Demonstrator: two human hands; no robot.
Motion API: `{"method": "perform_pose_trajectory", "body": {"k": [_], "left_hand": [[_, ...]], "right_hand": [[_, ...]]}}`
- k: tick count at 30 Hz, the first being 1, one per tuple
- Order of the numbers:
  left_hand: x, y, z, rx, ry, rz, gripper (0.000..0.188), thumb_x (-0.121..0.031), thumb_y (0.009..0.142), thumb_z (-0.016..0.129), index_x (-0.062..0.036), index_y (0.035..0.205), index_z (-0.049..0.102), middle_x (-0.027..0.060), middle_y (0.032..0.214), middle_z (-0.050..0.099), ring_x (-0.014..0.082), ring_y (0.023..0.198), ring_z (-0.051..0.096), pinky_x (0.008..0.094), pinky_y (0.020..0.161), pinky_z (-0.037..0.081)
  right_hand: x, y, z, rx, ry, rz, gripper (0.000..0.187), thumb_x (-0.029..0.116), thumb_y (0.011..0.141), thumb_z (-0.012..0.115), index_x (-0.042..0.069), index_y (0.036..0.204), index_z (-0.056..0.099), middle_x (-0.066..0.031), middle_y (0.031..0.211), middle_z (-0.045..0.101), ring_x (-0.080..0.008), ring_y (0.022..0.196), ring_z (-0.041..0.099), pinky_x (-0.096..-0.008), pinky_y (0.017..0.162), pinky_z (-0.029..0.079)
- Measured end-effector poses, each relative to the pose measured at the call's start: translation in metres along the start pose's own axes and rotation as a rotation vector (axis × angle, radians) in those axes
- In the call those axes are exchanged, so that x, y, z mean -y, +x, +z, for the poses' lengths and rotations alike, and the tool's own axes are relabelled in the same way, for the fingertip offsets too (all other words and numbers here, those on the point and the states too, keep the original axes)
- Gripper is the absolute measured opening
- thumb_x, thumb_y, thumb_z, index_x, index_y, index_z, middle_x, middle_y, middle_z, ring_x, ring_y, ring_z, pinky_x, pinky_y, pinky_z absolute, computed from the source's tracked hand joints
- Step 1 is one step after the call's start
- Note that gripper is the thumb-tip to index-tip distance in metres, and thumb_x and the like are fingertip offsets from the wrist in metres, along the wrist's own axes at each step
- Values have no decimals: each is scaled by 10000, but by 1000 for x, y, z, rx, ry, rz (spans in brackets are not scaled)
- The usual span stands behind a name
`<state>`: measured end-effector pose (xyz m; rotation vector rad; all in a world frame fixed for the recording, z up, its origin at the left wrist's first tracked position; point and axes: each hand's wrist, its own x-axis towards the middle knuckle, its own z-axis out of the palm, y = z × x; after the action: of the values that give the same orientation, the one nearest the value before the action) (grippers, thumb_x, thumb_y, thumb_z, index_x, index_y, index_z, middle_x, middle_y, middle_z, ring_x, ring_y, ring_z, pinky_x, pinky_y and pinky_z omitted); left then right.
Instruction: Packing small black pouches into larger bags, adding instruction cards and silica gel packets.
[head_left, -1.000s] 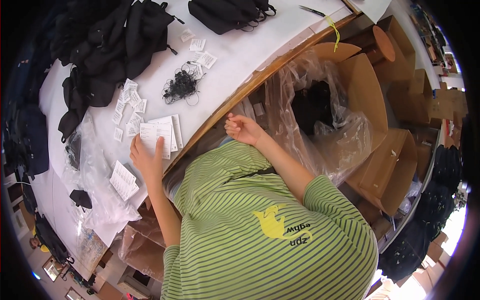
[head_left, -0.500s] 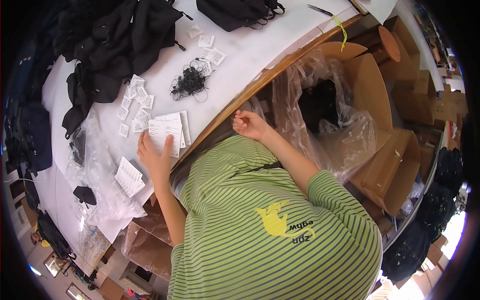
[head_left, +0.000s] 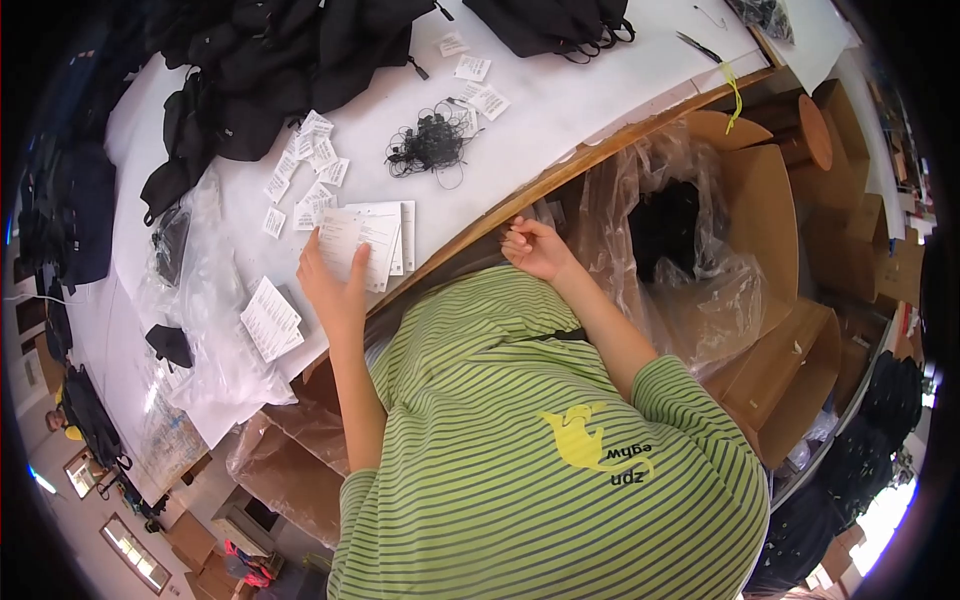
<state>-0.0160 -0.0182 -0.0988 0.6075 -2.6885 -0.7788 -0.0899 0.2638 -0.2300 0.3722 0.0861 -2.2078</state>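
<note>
My left hand (head_left: 338,285) lies at the near-left edge of a stack of white printed cards (head_left: 352,238), its thumb and fingers spread apart and touching the cards. More cards stick out from under the stack's right side. My right hand (head_left: 537,248) is raised just off the table's wooden edge, its fingers curled in. Whatever it may hold is hidden. Small white labels (head_left: 322,153) lie scattered beyond the stack. A tangled heap of thin black cords (head_left: 430,142) sits to their right. Another pile of white cards (head_left: 270,320) rests left of my left hand.
Black bags (head_left: 290,70) are heaped at the far left, with another black bag (head_left: 545,22) at the back. Snips (head_left: 698,46) with a yellow cord lie near the far right corner. Clear plastic (head_left: 215,320) covers the left side. Right of the table stands an open, plastic-lined carton (head_left: 770,215).
The view has shifted, so the table's things appear farther right. My left hand has slid slightly down the card stack, fingers still spread. My right hand stays curled by the table edge.
</note>
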Motion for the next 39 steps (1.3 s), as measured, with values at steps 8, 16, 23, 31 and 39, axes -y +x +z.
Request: {"method": "perform_pose_trajectory", "body": {"k": [8,16,23,31,39], "left_hand": [[5,3,-2,29,37,12,682,-376,777,706,0,1280,438,197,1238,467,372,1146,407,462,987,314],[7,4,-1,44,52,4,686,-410,777,698,-10,1272,441,179,1250,449,363,1153,398,465,990,304],[8,4,-2,45,71,10,684,-427,778,693,-16,1266,446,168,1256,444,359,1154,396,465,986,305],[8,4,-1,56,70,19,685,-433,781,687,-21,1271,446,166,1262,441,359,1158,393,468,987,302],[-17,2,-8,-219,252,80,496,-290,754,730,-72,1155,533,82,1217,512,318,1160,417,435,974,291]], "right_hand": [[1,-1,1,-6,-39,-3,112,42,844,516,67,832,625,-60,644,537,-112,509,420,-231,561,338],[2,-1,3,0,-20,8,110,34,841,516,62,828,622,-67,643,547,-115,512,430,-232,560,343],[1,-2,4,-15,-12,3,102,27,840,510,60,831,606,-75,638,539,-122,508,428,-234,557,345],[2,-3,4,-54,-32,-9,90,25,838,505,63,824,586,-67,627,519,-120,504,421,-233,557,344],[1,0,5,-32,-48,-4,74,48,848,513,81,851,579,-56,636,520,-116,508,422,-228,560,340]]}}
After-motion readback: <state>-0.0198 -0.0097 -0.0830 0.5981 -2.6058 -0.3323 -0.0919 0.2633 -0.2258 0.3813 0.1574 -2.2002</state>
